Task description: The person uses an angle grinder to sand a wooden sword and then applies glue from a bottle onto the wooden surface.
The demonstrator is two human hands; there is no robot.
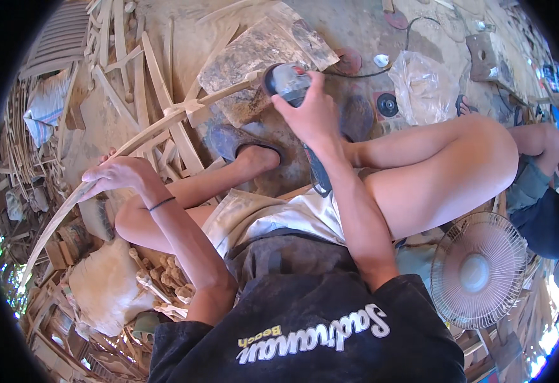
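Observation:
My left hand (pixel 120 173) is closed around a long, curved wooden strip (pixel 148 133), which runs from the lower left up toward the middle. In my right hand (pixel 314 113) is an angle grinder (pixel 292 83), gripped around its body. The grinder's disc lies at the far end of the strip, against or very close to the wood; I cannot tell whether they touch. Beneath that end is a worn, dusty board (pixel 260 48). The grinder's rear part hangs down past my right wrist, between my legs.
Wooden pieces (pixel 155 70) lie piled at left. A dark cord (pixel 368 75) extends right from the grinder area. Near it are a clear plastic bag (pixel 423 86), a round black disc (pixel 387 104) and a wooden block (pixel 483 57). A fan (pixel 477 271) stands at right, near another person's leg (pixel 537 139).

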